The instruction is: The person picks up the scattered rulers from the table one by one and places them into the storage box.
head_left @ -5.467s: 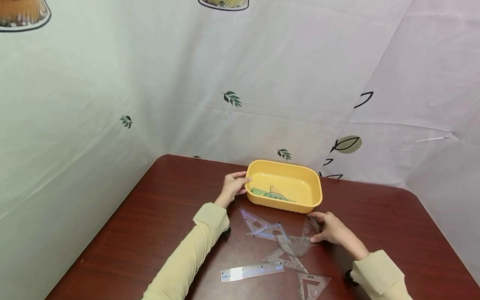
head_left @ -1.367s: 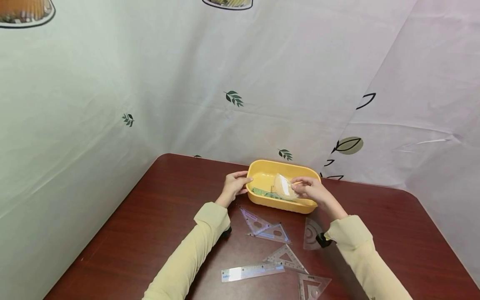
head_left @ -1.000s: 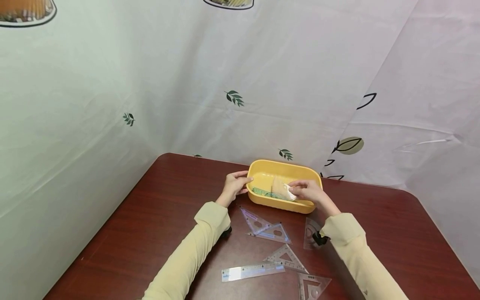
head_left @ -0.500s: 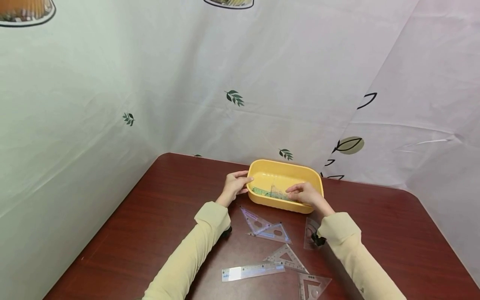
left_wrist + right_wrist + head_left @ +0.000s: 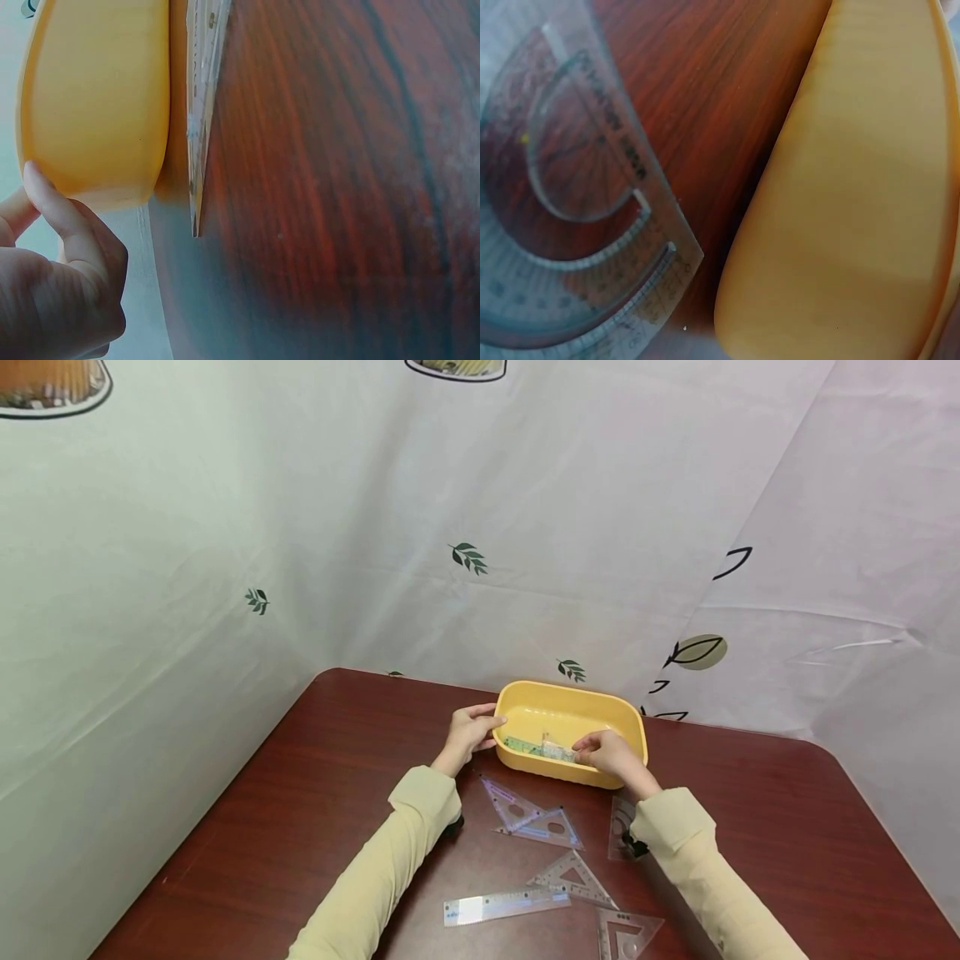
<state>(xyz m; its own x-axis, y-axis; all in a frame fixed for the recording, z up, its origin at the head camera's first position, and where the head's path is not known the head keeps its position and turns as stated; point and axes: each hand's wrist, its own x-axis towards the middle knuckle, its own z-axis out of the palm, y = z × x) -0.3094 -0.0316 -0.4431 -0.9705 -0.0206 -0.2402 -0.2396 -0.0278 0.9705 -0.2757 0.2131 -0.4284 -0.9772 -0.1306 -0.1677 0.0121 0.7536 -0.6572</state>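
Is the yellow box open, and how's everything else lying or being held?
Yellow box: open, no lid.
Left hand: holding the box's end.
Right hand: inside the box, grip unclear.
Green piece: lying in the box.
Clear pieces inside: too jumbled to count.
Ruler: flat on table.
Two purplish triangles: flat, overlapping.
Middle clear triangle: flat, overlapping ruler.
Front triangle: flat, partly out of picture.
Arc-marked piece: flat, partly hidden.
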